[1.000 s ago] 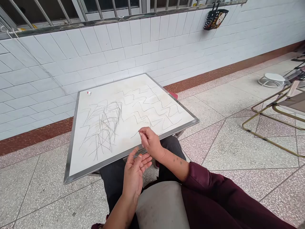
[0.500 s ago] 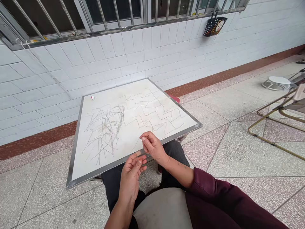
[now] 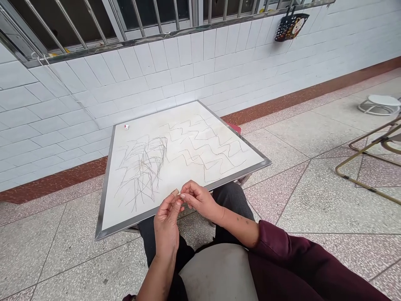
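My left hand (image 3: pixel 167 219) is closed in a pinch at the table's near edge, with a tan wrap round the index fingertip. My right hand (image 3: pixel 200 200) is pinched too, its fingertips meeting those of the left. Whatever lies between the fingertips is too small to make out. Just beyond them stands a white square table (image 3: pixel 181 171) with a metal rim. Thin dark strands (image 3: pixel 144 171) lie crossed in a tangled bunch on its left half. More strands (image 3: pixel 203 146), bent in zigzags, are spread apart over the right half.
A tiny red-and-white object (image 3: pixel 126 127) lies at the table's far left corner. Behind the table runs a white tiled wall (image 3: pixel 131 83) with a barred window. A dotted bag (image 3: pixel 291 27) hangs there. A folding chair frame (image 3: pixel 341 171) and a white stool (image 3: pixel 380 102) stand at right.
My right hand has come down and my left hand slightly up, so their fingertips now meet. The left fingers have closed from a looser pose. The view has shifted a little.
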